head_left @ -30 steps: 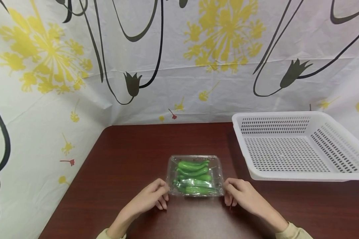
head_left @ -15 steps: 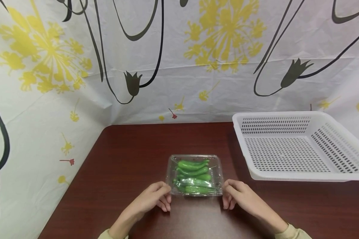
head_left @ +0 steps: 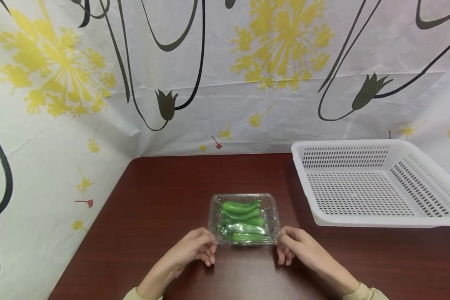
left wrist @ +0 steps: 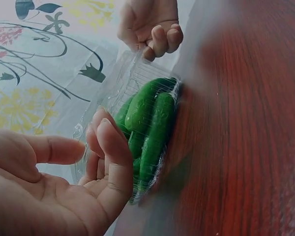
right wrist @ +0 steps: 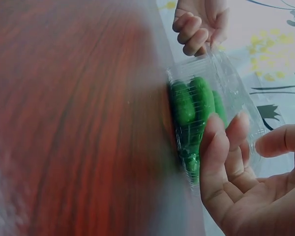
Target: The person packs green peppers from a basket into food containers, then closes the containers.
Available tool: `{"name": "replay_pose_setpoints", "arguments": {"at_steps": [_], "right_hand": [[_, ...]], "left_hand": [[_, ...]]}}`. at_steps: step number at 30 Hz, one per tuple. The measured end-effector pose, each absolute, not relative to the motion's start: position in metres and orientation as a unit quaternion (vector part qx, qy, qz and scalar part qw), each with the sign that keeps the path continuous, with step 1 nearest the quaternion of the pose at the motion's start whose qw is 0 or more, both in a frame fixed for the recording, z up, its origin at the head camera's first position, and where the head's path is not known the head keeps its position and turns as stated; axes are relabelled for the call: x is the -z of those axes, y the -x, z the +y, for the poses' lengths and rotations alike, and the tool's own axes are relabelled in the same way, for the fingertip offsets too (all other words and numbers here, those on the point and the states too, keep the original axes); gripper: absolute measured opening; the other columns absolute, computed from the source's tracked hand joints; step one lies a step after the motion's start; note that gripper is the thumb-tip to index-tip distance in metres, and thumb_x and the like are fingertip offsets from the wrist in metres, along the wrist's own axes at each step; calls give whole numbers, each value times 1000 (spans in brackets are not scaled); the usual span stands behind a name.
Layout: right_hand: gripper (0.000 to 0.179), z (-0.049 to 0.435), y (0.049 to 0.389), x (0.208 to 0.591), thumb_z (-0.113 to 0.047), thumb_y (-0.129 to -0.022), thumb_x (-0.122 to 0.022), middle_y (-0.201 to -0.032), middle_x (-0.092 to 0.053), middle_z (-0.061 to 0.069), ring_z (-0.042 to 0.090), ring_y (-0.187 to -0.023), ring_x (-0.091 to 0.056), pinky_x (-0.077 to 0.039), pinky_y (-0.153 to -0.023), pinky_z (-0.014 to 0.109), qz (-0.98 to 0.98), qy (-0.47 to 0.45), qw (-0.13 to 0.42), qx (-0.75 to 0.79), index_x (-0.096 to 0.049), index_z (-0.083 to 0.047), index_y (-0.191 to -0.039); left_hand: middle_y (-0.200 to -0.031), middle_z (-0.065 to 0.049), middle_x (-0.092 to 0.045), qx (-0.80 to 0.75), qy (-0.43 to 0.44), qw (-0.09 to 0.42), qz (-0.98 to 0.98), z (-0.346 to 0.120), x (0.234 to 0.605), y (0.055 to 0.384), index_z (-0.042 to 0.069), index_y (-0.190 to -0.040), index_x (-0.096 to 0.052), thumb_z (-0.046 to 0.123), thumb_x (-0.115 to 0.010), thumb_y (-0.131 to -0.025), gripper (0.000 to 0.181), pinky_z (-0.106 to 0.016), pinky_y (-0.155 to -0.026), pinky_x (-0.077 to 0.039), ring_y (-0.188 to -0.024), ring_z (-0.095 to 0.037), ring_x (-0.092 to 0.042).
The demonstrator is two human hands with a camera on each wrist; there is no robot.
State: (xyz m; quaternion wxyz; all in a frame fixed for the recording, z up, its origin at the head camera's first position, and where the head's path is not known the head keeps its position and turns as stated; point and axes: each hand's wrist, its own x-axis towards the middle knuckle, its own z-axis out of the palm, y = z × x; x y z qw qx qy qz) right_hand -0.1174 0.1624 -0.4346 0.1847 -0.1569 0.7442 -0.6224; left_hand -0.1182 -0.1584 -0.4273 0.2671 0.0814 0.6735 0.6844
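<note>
A clear plastic clamshell box lies on the dark red table, its lid down over several green vegetables. Those in front look like small cucumbers; curved, pepper-like ones lie behind. My left hand pinches the box's near left corner between thumb and fingers. At the near right corner my right hand does the same. In the right wrist view, the thumb and fingertips of the right hand meet at the lid's edge, the other fingers curled below.
A white perforated plastic basket stands at the right of the table, with nothing in it. Behind and to the left hangs a white cloth printed with yellow flowers and dark stems.
Both hands have shifted slightly inward along the box's near corners. The box stays in nearly the same place, its lid down throughout.
</note>
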Motion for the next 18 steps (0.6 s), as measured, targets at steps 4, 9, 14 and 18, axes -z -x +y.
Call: {"name": "replay_pose_setpoints", "arguments": {"at_steps": [4,9,14,18], "right_hand": [[20,162,117,435,-6,-100,-46,-67,-63,8,17,-58,-65,-53,-55,28,740,149,181,630,-52,11,-93],[17,162,116,437,-5,-100,-46,-69,-62,9,16,-60,-65,-53,-56,28,733,144,184,639,-53,9,-95],[15,163,116,439,-5,-101,-46,-71,-61,9,17,-63,-65,-53,-57,28,724,148,189,647,-52,8,-97],[15,164,116,440,-5,-101,-46,-72,-61,8,17,-64,-66,-53,-58,28,721,151,189,650,-52,8,-98]], "left_hand": [[-81,-5,-57,-687,-87,271,669,-159,427,118,2,-99,-51,12,-51,-101,11,-25,-63,-52,-68,-15,-61],[-82,-5,-57,-687,-96,274,666,-160,428,118,2,-98,-50,12,-50,-102,11,-24,-63,-51,-68,-15,-59],[-83,-5,-57,-685,-106,275,666,-162,429,118,2,-99,-50,12,-50,-103,11,-24,-63,-51,-69,-14,-58],[-83,-4,-57,-686,-109,276,664,-162,431,118,2,-98,-50,11,-50,-103,10,-24,-63,-50,-68,-14,-58]]}}
